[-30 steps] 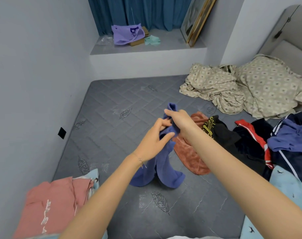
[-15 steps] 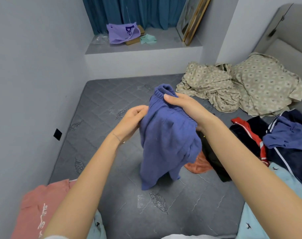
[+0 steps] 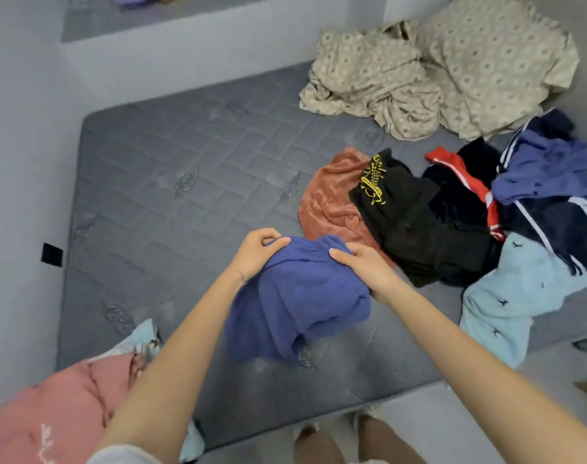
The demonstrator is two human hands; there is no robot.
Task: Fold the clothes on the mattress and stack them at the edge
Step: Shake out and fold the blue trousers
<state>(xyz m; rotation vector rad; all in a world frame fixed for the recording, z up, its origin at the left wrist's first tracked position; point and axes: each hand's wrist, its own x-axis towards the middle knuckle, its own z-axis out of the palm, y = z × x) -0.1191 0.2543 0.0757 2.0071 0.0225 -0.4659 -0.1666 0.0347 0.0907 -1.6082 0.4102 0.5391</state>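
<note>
A pink top (image 3: 61, 413) lies at the near left corner of the mattress (image 3: 171, 195). My left hand (image 3: 255, 252) curls round the top edge of the blue garment (image 3: 298, 296), bunched over the mattress's near middle. My right hand (image 3: 365, 269) grips its right side, near the clothes pile (image 3: 419, 222).

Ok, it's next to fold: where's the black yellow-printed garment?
In the head view the black garment lies right of centre on the mattress, overlapping the rust-orange garment to its left, beyond the right hand.
</note>
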